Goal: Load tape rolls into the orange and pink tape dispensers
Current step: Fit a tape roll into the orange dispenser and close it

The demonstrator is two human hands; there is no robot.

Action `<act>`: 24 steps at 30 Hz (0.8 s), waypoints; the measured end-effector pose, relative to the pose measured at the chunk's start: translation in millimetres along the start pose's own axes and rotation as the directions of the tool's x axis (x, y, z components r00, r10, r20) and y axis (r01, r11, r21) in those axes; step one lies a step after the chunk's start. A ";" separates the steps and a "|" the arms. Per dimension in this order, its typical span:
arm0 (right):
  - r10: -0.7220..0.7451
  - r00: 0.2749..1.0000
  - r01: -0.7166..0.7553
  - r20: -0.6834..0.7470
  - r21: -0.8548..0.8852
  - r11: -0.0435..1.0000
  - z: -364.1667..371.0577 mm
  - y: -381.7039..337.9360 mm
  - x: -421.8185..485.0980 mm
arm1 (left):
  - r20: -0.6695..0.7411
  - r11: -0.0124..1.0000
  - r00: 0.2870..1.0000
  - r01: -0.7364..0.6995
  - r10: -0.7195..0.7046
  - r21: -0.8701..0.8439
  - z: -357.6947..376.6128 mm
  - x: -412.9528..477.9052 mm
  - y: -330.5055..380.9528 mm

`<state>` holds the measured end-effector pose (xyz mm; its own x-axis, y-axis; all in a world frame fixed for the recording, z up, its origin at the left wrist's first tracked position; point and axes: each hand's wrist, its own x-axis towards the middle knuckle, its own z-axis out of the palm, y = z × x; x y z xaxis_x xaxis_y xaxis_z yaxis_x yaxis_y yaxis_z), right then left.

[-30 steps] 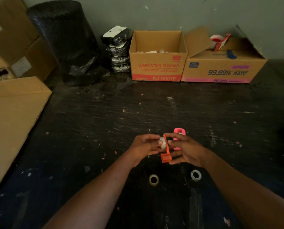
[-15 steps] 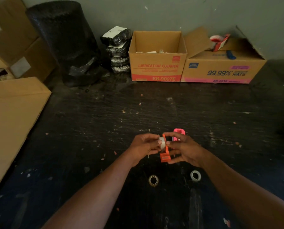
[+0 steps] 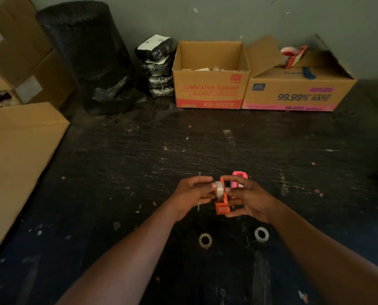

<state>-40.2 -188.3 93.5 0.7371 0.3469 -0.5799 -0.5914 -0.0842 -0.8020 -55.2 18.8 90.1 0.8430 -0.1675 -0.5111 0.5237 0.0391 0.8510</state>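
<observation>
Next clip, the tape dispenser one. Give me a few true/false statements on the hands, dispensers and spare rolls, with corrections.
1. Both hands, left and right, hold the orange dispenser. True.
2. The pink dispenser sits inside a cardboard box. False: it is on the dark table, just behind the hands.
3. Two spare rolls lie on the table nearer the person than the hands. True.
4. A clear roll is at the orange dispenser, between the fingers. True.
5. The left box reads "99.99% RATE". False: "LUBRICATION CLEANER".

Two boxes (image 3: 210, 89) behind at wall; two tape rolls (image 3: 205, 240) nearest camera
</observation>
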 end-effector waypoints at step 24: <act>0.124 0.991 -0.121 -0.060 0.057 0.991 -5.8 11.7 66.0 | -0.397 0.880 0.917 0.152 0.045 0.450 -57.0 59.2 -43.5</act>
<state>3.4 -171.9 45.0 0.6764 0.2775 -0.6823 -0.6936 -0.0718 -0.7168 -21.2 63.4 15.9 0.8450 0.2392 -0.4782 0.5336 -0.4342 0.7257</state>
